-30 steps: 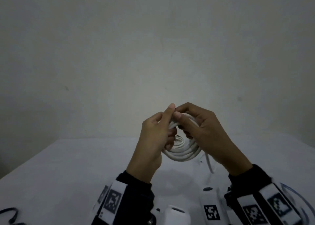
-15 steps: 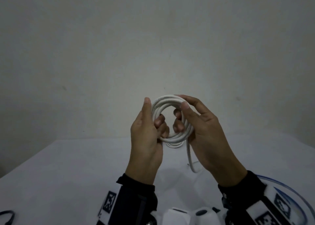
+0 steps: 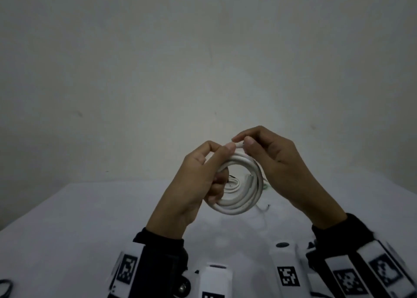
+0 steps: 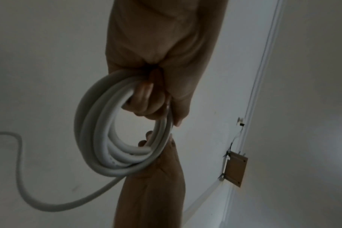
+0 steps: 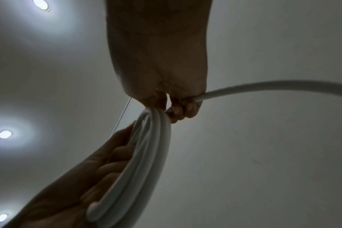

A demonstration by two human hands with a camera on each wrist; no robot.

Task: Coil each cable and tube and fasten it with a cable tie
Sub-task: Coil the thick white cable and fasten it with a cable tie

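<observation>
A thick white cable [image 3: 242, 198] is wound into a coil of several loops, held up above the table. My left hand [image 3: 203, 173] grips the coil's left side, fingers curled through its middle and thumb on top. My right hand [image 3: 266, 153] pinches the cable at the coil's top between thumb and fingers. In the left wrist view the coil [image 4: 100, 138] hangs from my left hand's fingers [image 4: 144, 98], and a loose length [image 4: 29, 192] trails off to the lower left. In the right wrist view the coil [image 5: 146, 154] shows edge-on, and the free strand [image 5: 263, 88] leaves my right hand [image 5: 178, 108].
The white table [image 3: 90, 230] lies below my hands. A smaller white coil [image 3: 233, 183] shows on it through the held coil's middle. A thin wire [image 3: 262, 209] lies just right of it. A dark cable loop [image 3: 5, 287] sits at the near left edge. A plain wall rises behind.
The coil tipped from upright to a flatter tilt and dropped slightly. My right hand moved from the coil's right side to its top, where it now pinches the cable next to my left thumb.
</observation>
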